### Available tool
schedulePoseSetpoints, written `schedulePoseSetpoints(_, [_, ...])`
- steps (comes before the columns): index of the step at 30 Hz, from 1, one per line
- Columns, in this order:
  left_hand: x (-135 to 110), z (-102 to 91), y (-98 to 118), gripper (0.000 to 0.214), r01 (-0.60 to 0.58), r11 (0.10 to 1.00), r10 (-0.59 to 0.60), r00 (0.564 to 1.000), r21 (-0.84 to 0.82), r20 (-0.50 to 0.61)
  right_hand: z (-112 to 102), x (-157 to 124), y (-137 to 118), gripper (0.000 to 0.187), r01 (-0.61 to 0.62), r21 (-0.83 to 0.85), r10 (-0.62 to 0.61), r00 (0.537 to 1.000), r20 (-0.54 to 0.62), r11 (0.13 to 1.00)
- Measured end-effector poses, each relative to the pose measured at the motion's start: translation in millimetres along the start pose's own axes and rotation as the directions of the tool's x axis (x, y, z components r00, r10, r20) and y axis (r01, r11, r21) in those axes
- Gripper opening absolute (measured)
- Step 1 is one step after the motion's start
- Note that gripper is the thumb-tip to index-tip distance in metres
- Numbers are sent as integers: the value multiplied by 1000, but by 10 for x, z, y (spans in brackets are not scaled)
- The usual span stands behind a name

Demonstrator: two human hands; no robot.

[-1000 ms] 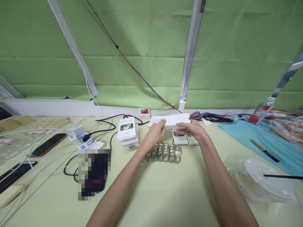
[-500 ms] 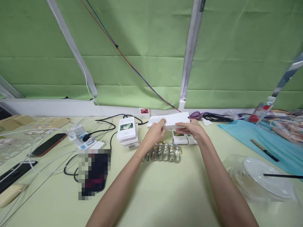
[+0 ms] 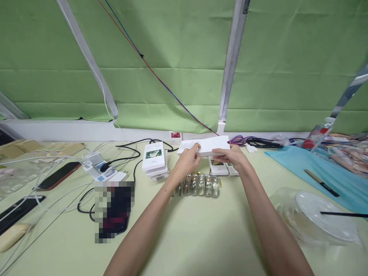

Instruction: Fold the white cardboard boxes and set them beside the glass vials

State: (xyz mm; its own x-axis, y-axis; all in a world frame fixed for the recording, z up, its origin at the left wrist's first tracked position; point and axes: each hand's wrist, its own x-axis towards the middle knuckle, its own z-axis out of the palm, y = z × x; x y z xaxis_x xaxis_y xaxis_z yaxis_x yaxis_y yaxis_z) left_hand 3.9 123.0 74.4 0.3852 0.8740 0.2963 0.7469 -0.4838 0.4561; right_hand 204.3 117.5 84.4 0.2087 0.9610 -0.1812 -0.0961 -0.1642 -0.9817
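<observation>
Between my two hands is a white cardboard box (image 3: 214, 145), held lengthwise above the table, with small print near its left end. My left hand (image 3: 188, 159) grips its left part, thumb on the printed face. At the right end, my right hand (image 3: 231, 155) is closed around the box, fingers along the near edge. Below the hands, a row of small glass bottles (image 3: 201, 186) with gold-coloured tops lies on the table. Partly hidden behind my right hand are white boxes with pictures (image 3: 219, 168). Left of my hands stands a stack of similar white boxes (image 3: 153, 158).
A power strip (image 3: 105, 172) with tangled cables, phones (image 3: 60, 175) and a blurred-out item (image 3: 115, 211) occupy the left side. To the right are a round plastic container (image 3: 322, 218), a utility knife (image 3: 321, 183) on blue cloth (image 3: 293, 157), and a bottle (image 3: 317, 134).
The white box has shifted very slightly to the left in both hands. My grip looks the same, and the other things have stayed in place.
</observation>
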Motion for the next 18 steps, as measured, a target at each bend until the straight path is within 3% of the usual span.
schedulePoseSetpoints(8, [4, -57, -16, 34, -24, 995, 27, 999, -96, 36, 41, -59, -22, 28, 12, 8, -12, 1000, 17, 1000])
schedulePoseSetpoints(18, [-2, -35, -8, 33, -19, 998, 21, 999, -52, 33, 82, -100, -55, 25, 6, 11, -6, 1000, 1, 1000])
